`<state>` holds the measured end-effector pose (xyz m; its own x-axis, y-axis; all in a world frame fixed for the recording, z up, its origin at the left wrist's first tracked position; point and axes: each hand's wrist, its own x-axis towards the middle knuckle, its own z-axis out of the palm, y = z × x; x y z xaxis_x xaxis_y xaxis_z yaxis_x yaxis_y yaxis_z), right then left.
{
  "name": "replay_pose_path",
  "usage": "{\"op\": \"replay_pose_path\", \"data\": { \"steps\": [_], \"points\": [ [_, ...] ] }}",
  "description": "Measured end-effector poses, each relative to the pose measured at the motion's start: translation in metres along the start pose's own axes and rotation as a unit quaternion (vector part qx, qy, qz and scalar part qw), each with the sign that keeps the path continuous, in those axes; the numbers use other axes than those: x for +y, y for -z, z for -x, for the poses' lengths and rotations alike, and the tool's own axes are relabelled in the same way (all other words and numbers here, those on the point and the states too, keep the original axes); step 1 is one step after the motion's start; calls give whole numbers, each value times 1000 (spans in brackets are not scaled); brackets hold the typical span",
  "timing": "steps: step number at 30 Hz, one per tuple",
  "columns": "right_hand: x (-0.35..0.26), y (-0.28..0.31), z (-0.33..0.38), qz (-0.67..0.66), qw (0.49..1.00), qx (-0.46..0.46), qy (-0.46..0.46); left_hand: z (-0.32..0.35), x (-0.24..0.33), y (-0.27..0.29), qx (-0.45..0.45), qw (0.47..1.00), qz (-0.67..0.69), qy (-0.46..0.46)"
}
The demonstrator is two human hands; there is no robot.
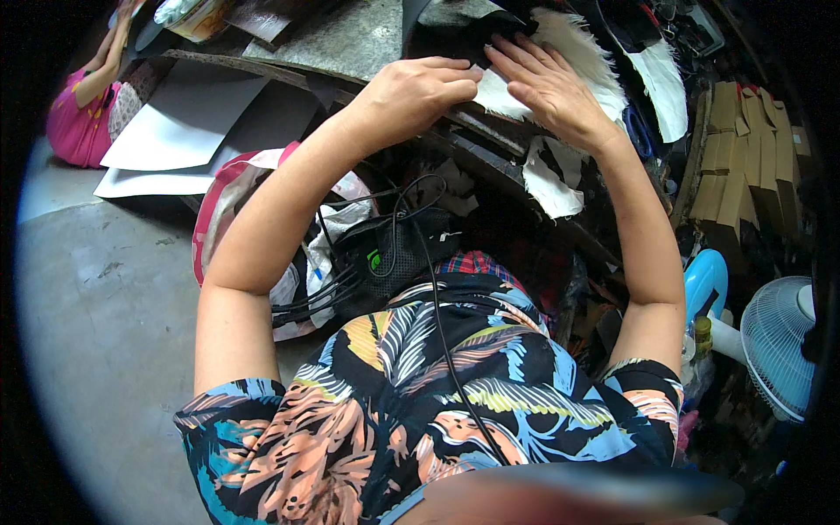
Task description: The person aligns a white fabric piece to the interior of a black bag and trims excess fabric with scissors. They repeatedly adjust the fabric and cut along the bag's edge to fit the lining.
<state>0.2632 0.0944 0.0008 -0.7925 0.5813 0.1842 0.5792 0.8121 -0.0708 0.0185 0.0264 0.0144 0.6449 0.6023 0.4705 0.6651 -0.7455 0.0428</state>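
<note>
In the head view, both hands rest at the far edge of the worktop (350,39) on a white fleecy piece (573,48) with black backing. The left hand (420,92) is half curled, fingers bent inward, fingertips pressing the piece's near edge — not closed around it. The right hand (547,87) lies flat and fully open, fingers spread, palm down on the white pile — holding nothing. Another white scrap (551,184) hangs just below the wrist. A white fan (779,341) stands at lower right.
</note>
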Motion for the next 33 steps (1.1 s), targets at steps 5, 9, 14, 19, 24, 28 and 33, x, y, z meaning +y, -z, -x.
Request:
{"op": "replay_pose_path", "data": {
  "steps": [5,9,14,19,24,28,33],
  "points": [
    [2,1,5,67,997,28,29,-1,-2,1,7,998,56,-4],
    [-24,19,8,47,987,133,73,-3,-6,9,-31,992,116,37],
    [-53,19,4,32,986,162,14,-4,-19,5,45,959,226,163],
    [-42,14,-7,-167,964,188,-90,-5,-23,-4,17,956,194,219],
    [-45,15,-1,-124,970,199,-57,-3,-21,-11,77,965,170,185],
    [-49,8,-2,-22,979,205,4,-10,-28,-13,40,958,173,224],
    [-32,-1,1,-430,858,235,-153,-14,-12,-3,43,965,143,214]
  ]
}}
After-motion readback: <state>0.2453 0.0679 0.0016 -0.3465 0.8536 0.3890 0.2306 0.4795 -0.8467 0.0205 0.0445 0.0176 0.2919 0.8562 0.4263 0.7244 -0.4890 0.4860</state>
